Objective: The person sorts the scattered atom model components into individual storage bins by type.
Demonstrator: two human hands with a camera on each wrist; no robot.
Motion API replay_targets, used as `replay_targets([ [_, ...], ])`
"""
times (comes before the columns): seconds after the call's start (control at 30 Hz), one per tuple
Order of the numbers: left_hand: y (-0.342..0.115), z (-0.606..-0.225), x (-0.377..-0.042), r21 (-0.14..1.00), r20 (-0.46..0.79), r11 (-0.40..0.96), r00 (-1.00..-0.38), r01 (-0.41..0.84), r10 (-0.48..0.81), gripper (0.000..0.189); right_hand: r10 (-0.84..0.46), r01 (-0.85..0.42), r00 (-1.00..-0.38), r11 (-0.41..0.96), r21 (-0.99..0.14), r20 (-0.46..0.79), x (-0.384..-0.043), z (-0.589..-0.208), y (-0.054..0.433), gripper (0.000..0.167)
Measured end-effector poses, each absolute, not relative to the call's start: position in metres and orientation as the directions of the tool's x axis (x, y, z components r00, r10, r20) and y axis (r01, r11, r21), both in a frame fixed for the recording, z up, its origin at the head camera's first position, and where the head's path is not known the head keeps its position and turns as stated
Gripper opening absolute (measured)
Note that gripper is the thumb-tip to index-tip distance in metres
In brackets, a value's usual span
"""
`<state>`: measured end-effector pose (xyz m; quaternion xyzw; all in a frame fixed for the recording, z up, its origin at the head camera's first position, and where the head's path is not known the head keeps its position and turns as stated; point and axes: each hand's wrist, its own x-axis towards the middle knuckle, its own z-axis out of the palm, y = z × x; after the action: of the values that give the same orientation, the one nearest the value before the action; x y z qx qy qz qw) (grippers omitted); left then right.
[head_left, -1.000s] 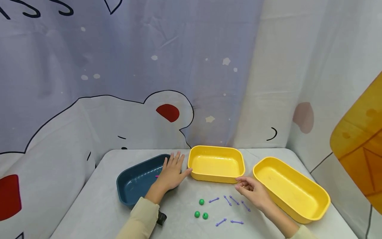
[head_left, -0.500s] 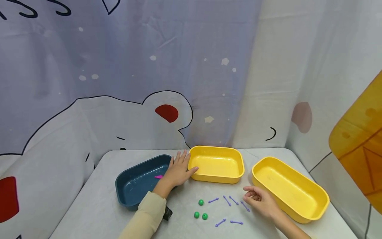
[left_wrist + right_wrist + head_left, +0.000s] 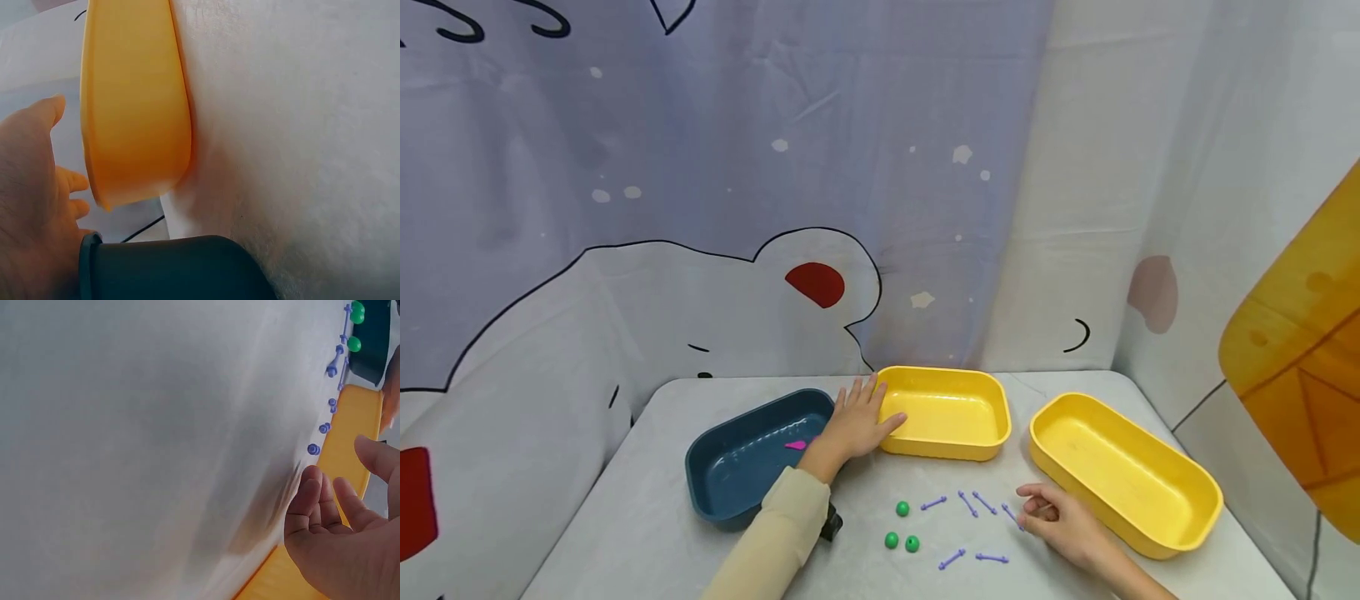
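Note:
My left hand (image 3: 853, 423), fingers spread, reaches over the left rim of the middle yellow tray (image 3: 947, 452); nothing is in its grasp. Its wrist overlaps the right end of the dark blue tray (image 3: 726, 483), where a small pink piece (image 3: 795, 445) lies partly hidden by the arm. My right hand (image 3: 1063, 523) hovers with loosely bent fingers, thumb apart, holding nothing. Its fingertips are close to the rightmost purple double-ended stick (image 3: 1011, 516). More purple sticks (image 3: 952, 559) lie scattered to its left, beside three green beads (image 3: 912, 543). The right wrist view shows the empty palm (image 3: 340, 550).
A second yellow tray (image 3: 1123, 475) stands angled at the right, just behind my right hand. All three trays rest on a white-covered table (image 3: 640, 500). A printed curtain (image 3: 737, 167) hangs behind the table. A black device (image 3: 832, 523) sits at my left wrist.
My left hand has shifted right, from the blue tray's rim to over the middle yellow tray's edge, uncovering the pink piece. My right hand has moved right and nearer.

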<state>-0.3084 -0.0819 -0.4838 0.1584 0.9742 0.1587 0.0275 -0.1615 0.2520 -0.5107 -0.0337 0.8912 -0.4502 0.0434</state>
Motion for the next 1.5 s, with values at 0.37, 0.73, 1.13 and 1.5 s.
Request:
replay_targets([
  [0.37,-0.080,-0.490,-0.315,0.283,-0.024,0.921,-0.958,0.267,0.285,0.086,-0.176,-0.107,-0.984,0.675,-0.730,-0.018,-0.164,-0.523,0.252,0.034],
  [0.73,-0.080,-0.492,-0.317,0.230,-0.009,0.940,-0.965,0.253,0.262,0.087,-0.142,-0.091,-0.990,0.737,-0.669,-0.022,-0.168,-0.524,0.242,0.025],
  [1.13,-0.075,-0.496,-0.316,0.212,-0.015,0.943,-0.964,0.257,0.266,0.086,-0.063,-0.024,-0.997,0.776,-0.631,-0.040,-0.171,-0.522,0.238,0.022],
  [1.5,-0.069,-0.498,-0.313,0.184,0.023,0.948,-0.966,0.259,0.259,0.089,-0.083,-0.043,-0.996,0.767,-0.640,-0.032,-0.172,-0.523,0.242,0.015],
])
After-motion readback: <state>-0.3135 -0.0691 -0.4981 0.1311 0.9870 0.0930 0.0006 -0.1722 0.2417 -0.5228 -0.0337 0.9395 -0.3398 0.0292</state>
